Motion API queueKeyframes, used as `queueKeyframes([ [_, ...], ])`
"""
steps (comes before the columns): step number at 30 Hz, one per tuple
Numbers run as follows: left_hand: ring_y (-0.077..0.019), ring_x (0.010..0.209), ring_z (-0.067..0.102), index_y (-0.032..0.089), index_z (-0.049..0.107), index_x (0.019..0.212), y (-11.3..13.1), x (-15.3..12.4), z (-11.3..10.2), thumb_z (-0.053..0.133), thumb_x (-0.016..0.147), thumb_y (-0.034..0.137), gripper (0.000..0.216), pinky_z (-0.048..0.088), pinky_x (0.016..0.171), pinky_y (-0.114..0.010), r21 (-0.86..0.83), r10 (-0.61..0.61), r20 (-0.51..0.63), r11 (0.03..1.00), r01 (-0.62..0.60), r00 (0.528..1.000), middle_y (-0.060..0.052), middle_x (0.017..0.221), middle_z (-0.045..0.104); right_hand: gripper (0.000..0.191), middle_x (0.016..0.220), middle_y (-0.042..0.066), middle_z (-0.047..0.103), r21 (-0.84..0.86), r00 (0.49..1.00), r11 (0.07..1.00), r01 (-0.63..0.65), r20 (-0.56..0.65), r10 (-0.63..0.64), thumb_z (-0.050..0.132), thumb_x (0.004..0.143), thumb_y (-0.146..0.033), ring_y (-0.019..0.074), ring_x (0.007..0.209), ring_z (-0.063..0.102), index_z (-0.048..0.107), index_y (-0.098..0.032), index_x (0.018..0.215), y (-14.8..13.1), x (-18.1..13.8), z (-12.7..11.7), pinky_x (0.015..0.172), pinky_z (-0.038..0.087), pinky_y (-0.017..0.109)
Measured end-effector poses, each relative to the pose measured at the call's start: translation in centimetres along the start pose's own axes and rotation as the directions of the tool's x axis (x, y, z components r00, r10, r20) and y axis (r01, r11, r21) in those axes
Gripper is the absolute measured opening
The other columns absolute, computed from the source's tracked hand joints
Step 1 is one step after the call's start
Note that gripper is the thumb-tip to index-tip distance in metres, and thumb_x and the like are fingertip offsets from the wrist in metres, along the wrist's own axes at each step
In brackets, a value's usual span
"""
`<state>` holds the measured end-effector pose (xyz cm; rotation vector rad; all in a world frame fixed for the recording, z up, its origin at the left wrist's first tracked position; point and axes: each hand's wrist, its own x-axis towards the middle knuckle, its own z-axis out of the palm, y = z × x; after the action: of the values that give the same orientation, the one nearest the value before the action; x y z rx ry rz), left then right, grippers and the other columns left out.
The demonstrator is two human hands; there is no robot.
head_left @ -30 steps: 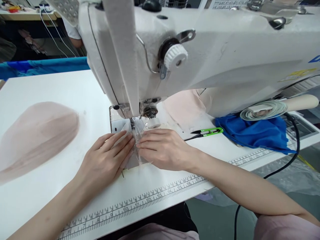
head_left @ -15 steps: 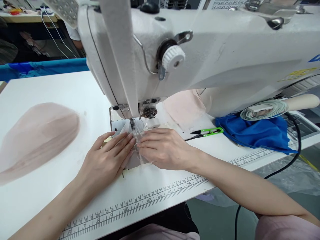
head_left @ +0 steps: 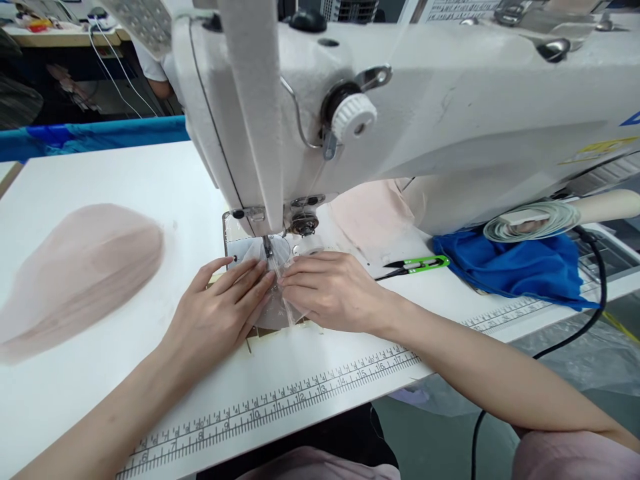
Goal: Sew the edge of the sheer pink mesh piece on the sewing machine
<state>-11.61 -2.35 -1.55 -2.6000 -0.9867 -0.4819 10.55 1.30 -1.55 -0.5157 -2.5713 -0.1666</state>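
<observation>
A sheer, whitish piece of fabric (head_left: pixel 281 308) lies under the presser foot (head_left: pixel 269 247) of a white sewing machine (head_left: pixel 450 93). My left hand (head_left: pixel 217 310) rests flat on its left side, fingers stretched toward the metal needle plate (head_left: pixel 237 230). On the other side, my right hand (head_left: pixel 333 290) has its fingers bent together on the fabric, pinching it close to the foot. The fingers cover part of the fabric, and the needle tip cannot be made out.
Sheer pink fabric (head_left: pixel 95 267) lies at left, with another pink piece (head_left: pixel 373 210) under the machine arm. Green-handled thread snips (head_left: pixel 420 265), blue cloth (head_left: pixel 520 263) and a coiled pale cord (head_left: pixel 530 220) are at right. A ruler scale (head_left: pixel 280 403) runs along the table's front. Another person's arm (head_left: pixel 160 87) shows behind.
The view has shifted slightly, so the machine and table appear a little farther right. The sheer fabric's near end sits slightly closer to the presser foot. Both hands keep nearly the same pose.
</observation>
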Motion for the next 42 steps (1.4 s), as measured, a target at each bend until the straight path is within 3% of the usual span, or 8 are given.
queueKeyframes([
  [5,-0.0261,0.116,0.064,0.016,0.058,0.128,-0.4,0.0,0.1,0.043,0.1,0.019,0.032,0.045,0.098,-0.049,0.022,-0.029,0.024,0.999,0.029,0.999,-0.009,0.126,0.067,0.026,0.084,0.0,0.078,-0.021,0.999,1.0,-0.007,-0.037,0.006,0.05,0.088,-0.004,0.0153,0.083,0.071,0.071,-0.017,0.079,0.3,0.1,0.4,0.07,0.055,0.029],
  [8,-0.0261,0.117,0.064,0.017,0.056,0.129,-0.4,-0.1,-0.2,0.048,0.097,0.016,0.033,0.044,0.098,-0.05,0.022,0.033,0.014,0.999,-0.034,0.999,-0.008,0.128,0.066,0.026,0.083,0.0,0.078,-0.042,0.998,0.999,0.004,-0.069,-0.007,0.051,0.088,-0.004,0.0154,0.082,0.071,0.072,-0.016,0.077,0.3,0.1,0.5,0.07,0.056,0.029],
  [11,-0.0239,0.112,0.067,0.015,0.056,0.129,-0.3,-0.3,-0.4,0.053,0.094,0.012,0.035,0.044,0.099,-0.05,-0.01,0.09,-0.011,0.996,-0.09,0.996,-0.009,0.124,0.068,0.026,0.083,0.0,0.077,-0.058,0.997,0.998,0.035,-0.074,-0.039,0.052,0.089,-0.004,0.0153,0.082,0.071,0.072,-0.016,0.077,0.2,-0.1,0.4,0.078,0.057,0.03],
  [16,-0.0232,0.107,0.069,0.018,0.058,0.126,-0.2,-0.4,-0.5,0.055,0.093,0.013,0.033,0.042,0.103,-0.052,-0.06,0.063,-0.028,0.996,-0.065,0.998,-0.008,0.119,0.071,0.026,0.084,0.001,0.077,-0.066,0.995,0.997,0.044,-0.081,-0.049,0.052,0.09,-0.004,0.0149,0.083,0.071,0.072,-0.017,0.078,0.1,-0.3,0.4,0.089,0.056,0.033],
  [32,-0.0261,0.111,0.068,0.023,0.056,0.131,-1.1,-0.3,0.2,0.048,0.096,0.016,0.037,0.038,0.109,-0.059,-0.074,-0.032,0.004,0.997,0.032,0.999,-0.009,0.121,0.07,0.028,0.091,0.001,0.077,-0.126,0.995,0.992,0.028,-0.089,-0.039,0.049,0.093,-0.003,0.0136,0.082,0.069,0.071,-0.017,0.082,0.1,0.3,0.8,0.076,0.054,0.028],
  [35,-0.0256,0.11,0.067,0.021,0.056,0.131,-0.9,-0.3,0.0,0.05,0.096,0.015,0.036,0.039,0.108,-0.058,-0.091,-0.06,-0.002,0.994,0.059,0.998,-0.008,0.122,0.07,0.027,0.086,0.0,0.077,-0.091,0.996,0.995,-0.046,-0.085,0.039,0.05,0.095,-0.008,0.0127,0.077,0.069,0.072,-0.018,0.082,-0.1,0.4,0.9,0.072,0.052,0.026],
  [39,-0.0236,0.11,0.067,0.018,0.057,0.129,-0.6,-0.1,0.0,0.051,0.096,0.018,0.033,0.041,0.107,-0.055,-0.134,-0.148,0.002,0.98,0.147,0.989,-0.008,0.124,0.069,0.024,0.077,-0.001,0.076,0.146,0.936,0.94,-0.31,-0.13,0.328,0.054,0.098,-0.028,0.0108,0.067,0.068,0.074,-0.018,0.09,-0.5,0.4,0.8,0.063,0.051,0.024],
  [42,-0.0238,0.113,0.066,0.018,0.058,0.127,-0.3,-0.1,-0.1,0.051,0.096,0.018,0.032,0.04,0.108,-0.055,-0.135,-0.122,0.011,0.983,0.123,0.992,-0.008,0.125,0.069,0.022,0.085,-0.001,0.077,0.182,0.943,0.935,-0.306,-0.078,0.323,0.056,0.097,-0.027,0.013,0.077,0.07,0.075,-0.019,0.088,-0.7,0.2,0.4,0.066,0.052,0.025],
])
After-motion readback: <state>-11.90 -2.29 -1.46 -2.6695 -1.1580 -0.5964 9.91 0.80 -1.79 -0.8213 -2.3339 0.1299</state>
